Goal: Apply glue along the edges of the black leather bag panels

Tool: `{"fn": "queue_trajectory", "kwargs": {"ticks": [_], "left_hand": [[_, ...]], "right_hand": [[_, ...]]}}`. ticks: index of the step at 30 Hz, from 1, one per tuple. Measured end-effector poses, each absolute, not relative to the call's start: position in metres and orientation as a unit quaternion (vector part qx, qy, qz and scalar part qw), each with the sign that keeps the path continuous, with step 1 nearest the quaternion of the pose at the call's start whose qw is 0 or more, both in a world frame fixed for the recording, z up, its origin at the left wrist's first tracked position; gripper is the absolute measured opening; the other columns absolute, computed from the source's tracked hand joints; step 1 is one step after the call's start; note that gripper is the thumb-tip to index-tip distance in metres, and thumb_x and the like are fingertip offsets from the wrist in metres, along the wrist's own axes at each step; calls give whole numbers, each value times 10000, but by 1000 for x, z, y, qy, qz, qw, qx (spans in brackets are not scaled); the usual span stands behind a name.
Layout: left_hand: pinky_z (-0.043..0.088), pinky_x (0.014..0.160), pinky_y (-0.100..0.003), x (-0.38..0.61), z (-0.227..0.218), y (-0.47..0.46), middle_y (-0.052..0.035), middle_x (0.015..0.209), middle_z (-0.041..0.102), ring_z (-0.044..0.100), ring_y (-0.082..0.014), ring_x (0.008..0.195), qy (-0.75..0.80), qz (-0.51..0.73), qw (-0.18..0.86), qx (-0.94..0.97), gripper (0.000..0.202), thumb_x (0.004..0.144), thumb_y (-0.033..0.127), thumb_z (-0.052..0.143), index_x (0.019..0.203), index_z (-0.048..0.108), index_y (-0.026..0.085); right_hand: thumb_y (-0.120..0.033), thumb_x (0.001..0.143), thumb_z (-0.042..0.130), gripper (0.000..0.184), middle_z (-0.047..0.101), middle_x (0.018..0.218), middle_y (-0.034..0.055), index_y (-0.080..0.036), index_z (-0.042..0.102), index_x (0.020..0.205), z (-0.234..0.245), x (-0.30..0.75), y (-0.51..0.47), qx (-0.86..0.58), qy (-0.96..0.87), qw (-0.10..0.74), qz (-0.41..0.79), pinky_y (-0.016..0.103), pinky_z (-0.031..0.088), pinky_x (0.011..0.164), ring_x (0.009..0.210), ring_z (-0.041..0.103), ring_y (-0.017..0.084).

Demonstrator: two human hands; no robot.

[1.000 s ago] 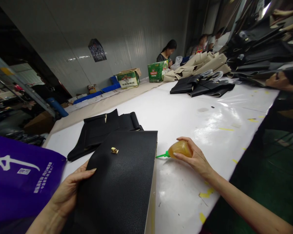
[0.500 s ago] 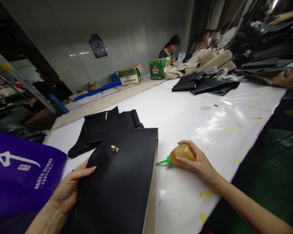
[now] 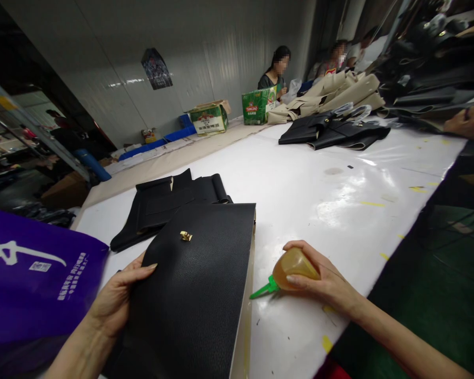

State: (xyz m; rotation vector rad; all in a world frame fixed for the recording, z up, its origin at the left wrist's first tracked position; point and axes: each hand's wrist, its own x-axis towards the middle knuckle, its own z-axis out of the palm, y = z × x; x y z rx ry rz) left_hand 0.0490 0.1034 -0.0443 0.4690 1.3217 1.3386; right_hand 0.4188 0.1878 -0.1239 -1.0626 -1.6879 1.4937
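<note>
Black leather panel (image 3: 193,284) lies flat on the table (image 3: 300,200), pinned steady by the left hand (image 3: 116,300) gripping its side, while the right hand (image 3: 327,281) closes round an amber bottle (image 3: 292,263), nozzle seemingly angled at the panel's edge.

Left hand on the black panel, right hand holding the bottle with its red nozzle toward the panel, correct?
No, the nozzle is green, not red; the head view shows it. The left hand is on the black panel, and the right hand holds the bottle, nozzle toward the panel.
</note>
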Motion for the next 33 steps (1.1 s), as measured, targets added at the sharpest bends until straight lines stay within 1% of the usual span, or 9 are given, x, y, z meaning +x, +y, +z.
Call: {"fn": "queue_trajectory", "kwargs": {"ticks": [3, 7, 9, 12, 16, 21, 26, 31, 33], "left_hand": [[614, 672, -365, 50, -44, 103, -135, 901, 751, 728, -291, 743, 563, 568, 568, 195, 709, 669, -54, 647, 1337, 557, 166], [617, 653, -360, 51, -43, 104, -122, 874, 754, 727, -290, 711, 568, 571, 565, 178, 713, 654, -52, 642, 1329, 566, 165], [617, 649, -355, 52, -43, 104, -118, 860, 754, 727, -287, 700, 568, 575, 564, 173, 709, 653, -52, 636, 1327, 568, 159], [617, 659, -356, 53, -42, 105, -113, 886, 755, 728, -287, 720, 561, 577, 566, 179, 734, 652, -49, 646, 1345, 552, 175], [618, 650, -358, 52, -42, 104, -123, 876, 755, 728, -288, 710, 563, 572, 566, 188, 738, 659, -52, 640, 1357, 540, 166], [616, 691, -378, 51, -44, 103, -141, 941, 751, 728, -297, 761, 564, 568, 569, 190, 727, 674, -44, 628, 1364, 534, 165], [618, 677, -374, 51, -45, 104, -149, 926, 752, 728, -298, 748, 565, 572, 566, 185, 703, 654, -56, 625, 1326, 567, 144], [616, 660, -354, 52, -44, 105, -141, 901, 754, 729, -283, 725, 560, 575, 569, 178, 705, 661, -60, 620, 1329, 569, 161], [616, 662, -368, 52, -45, 105, -148, 894, 752, 727, -289, 720, 565, 573, 567, 175, 706, 662, -59, 624, 1332, 565, 153]], "right_hand": [[-463, 797, 714, 497, 600, 886, -16, -287, 435, 1168, -125, 420, 186, -425, -635, 337, 549, 296, 471, 699, 787, 581, 201], [-463, 786, 722, 494, 593, 937, -4, -280, 455, 1158, -126, 421, 181, -389, -649, 305, 579, 300, 470, 686, 779, 581, 201], [-458, 784, 722, 493, 589, 942, -5, -280, 455, 1159, -128, 421, 178, -397, -648, 313, 569, 302, 467, 700, 793, 582, 203], [-452, 779, 724, 506, 583, 917, -12, -282, 444, 1164, -130, 421, 174, -417, -636, 333, 557, 306, 466, 719, 804, 582, 205], [-462, 771, 721, 516, 580, 913, -2, -274, 440, 1160, -131, 420, 175, -387, -631, 305, 599, 312, 467, 668, 765, 576, 204], [-464, 784, 706, 519, 579, 909, 3, -280, 413, 1171, -129, 420, 177, -434, -631, 335, 549, 339, 479, 720, 806, 585, 224], [-460, 757, 734, 510, 581, 942, -3, -284, 457, 1148, -131, 418, 167, -385, -632, 286, 609, 311, 467, 679, 769, 575, 202], [-453, 789, 717, 512, 580, 909, -15, -291, 425, 1177, -133, 421, 174, -433, -628, 339, 550, 309, 470, 726, 810, 578, 206], [-453, 791, 715, 509, 581, 938, -7, -288, 425, 1176, -133, 422, 177, -418, -635, 327, 561, 309, 473, 716, 811, 580, 208]]}}
